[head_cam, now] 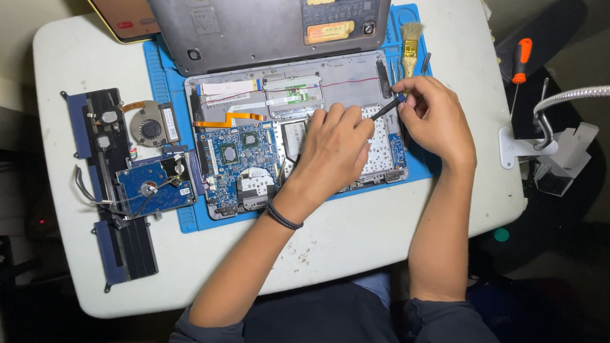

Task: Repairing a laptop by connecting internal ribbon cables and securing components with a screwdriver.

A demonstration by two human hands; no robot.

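An opened laptop base point(253, 94) lies on a blue mat point(160, 76), its blue circuit board point(240, 163) exposed. My left hand point(333, 149) rests palm down on the right half of the base, fingers pressed on the perforated metal plate point(381, 151). My right hand point(434, 119) pinches a thin black tool point(385, 110) whose tip touches the plate near my left fingertips. A black band point(284, 218) circles my left wrist.
Removed parts lie left of the base: a round fan point(149, 125), a blue hard drive point(155, 185), a long black battery strip point(109, 183). A brush point(411, 46) lies on the mat's far right. An orange-handled screwdriver point(521, 61) and a clamp lamp arm point(569, 97) stand to the right.
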